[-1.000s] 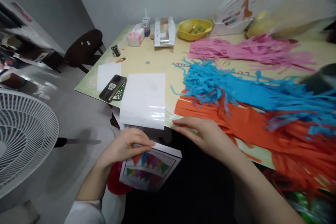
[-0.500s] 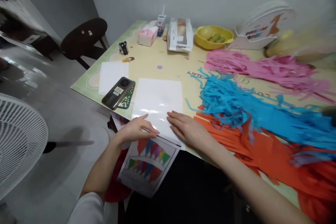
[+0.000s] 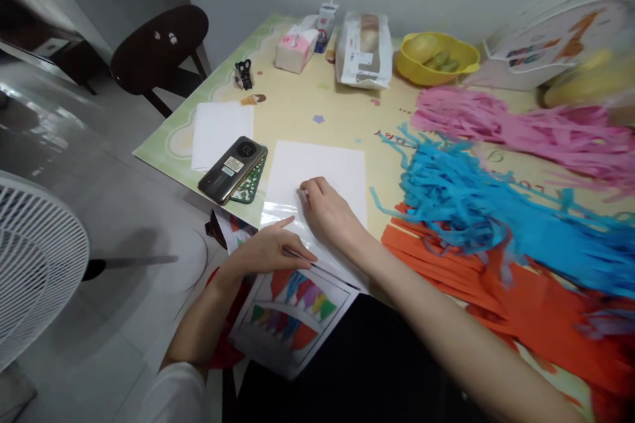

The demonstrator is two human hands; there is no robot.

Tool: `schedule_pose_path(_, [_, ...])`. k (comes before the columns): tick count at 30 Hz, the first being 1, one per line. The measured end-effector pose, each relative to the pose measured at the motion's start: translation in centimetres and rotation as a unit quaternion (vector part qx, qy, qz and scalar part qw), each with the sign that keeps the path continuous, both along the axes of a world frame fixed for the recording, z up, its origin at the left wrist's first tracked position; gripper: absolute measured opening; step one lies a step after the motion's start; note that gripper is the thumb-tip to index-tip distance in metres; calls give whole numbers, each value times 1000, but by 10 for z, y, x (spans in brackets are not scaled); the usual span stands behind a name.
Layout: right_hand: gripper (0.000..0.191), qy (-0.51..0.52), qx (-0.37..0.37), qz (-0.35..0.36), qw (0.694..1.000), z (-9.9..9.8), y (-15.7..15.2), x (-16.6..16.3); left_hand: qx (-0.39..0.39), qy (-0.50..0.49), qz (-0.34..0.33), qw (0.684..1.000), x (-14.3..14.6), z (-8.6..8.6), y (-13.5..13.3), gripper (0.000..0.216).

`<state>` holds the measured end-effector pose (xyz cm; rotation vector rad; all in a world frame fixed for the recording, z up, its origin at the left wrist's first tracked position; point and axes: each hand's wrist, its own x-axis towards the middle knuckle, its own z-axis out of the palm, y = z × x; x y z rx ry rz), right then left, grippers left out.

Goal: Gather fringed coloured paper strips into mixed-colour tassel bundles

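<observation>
A white sheet (image 3: 282, 172) lies at the table's near edge, with a shiny clear plastic layer (image 3: 278, 211) over its lower part. Below it, a printed picture of colourful bunting (image 3: 292, 307) hangs past the table edge. My left hand (image 3: 272, 248) rests along the sheet's near edge, thumb and fingers stretched out and apart. My right hand (image 3: 330, 215) is on the middle of the sheet, fingers curled and tips together; anything between them is too small or hidden to make out.
Left of the sheet are a phone (image 3: 233, 168), a green patterned case (image 3: 251, 182) and white paper (image 3: 218, 125). Blue (image 3: 446, 178), orange (image 3: 496, 284) and pink (image 3: 496, 119) fringed strips lie right. A yellow bowl (image 3: 411, 69) and bread bag (image 3: 360, 73) stand behind. A fan (image 3: 40, 264) is left.
My right hand has moved up and left over the sheet, and its flat fingers have curled together. My left hand stays at the near edge. The view has shifted slightly.
</observation>
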<state>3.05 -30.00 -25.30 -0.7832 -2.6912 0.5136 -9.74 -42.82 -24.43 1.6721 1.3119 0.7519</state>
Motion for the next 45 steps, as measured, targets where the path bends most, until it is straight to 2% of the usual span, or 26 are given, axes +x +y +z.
schedule_pose_path(6, [33,17,-6,-14,1000,-3,2,-2,3,-3,-1,1000,0,-1,1,14])
schedule_pose_path(14, [33,-16,-8,24,1000,-9,9,-4,14,1,7,1000,1,-1,0,13])
schedule_pose_path(16, [30,15,-37,24,999,-7,12,-4,12,3,8,1000,2,-1,0,13])
schedule_pose_path(17, [26,58,-84,3,995,-7,14,-4,9,3,10,1000,2,-2,1,13])
schedule_pose_path(18, [23,114,-148,-31,982,-7,18,-3,5,3,13,1000,3,-3,1,13])
schedule_pose_path(20, [20,222,-274,-111,929,-7,26,0,-3,5,18,1000,2,-6,3,13])
schedule_pose_path(22, [24,291,-352,-163,875,-5,34,7,-5,4,20,1000,-1,-6,3,14])
schedule_pose_path(25, [36,364,-406,-174,819,6,33,29,11,-24,37,999,-3,4,-3,17])
schedule_pose_path(27, [40,406,-409,-165,800,21,19,53,40,-49,65,996,3,18,-13,17])
schedule_pose_path(31, [38,418,-330,-155,832,60,-40,123,103,-62,131,984,45,42,-35,18])
schedule_pose_path(34, [33,405,-319,-171,839,77,-96,175,148,-61,140,977,94,35,-41,16])
schedule_pose_path(37, [30,367,-331,-186,849,68,-140,211,145,-63,101,982,142,13,-38,17])
schedule_pose_path(40, [27,327,-295,-230,868,47,-162,236,128,-59,54,989,175,-1,-34,19])
schedule_pose_path(42, [28,309,-268,-257,875,38,-168,249,119,-46,23,992,187,-2,-33,19])
schedule_pose_path(45, [29,290,-245,-286,880,35,-170,261,91,-25,-22,995,197,8,-33,21])
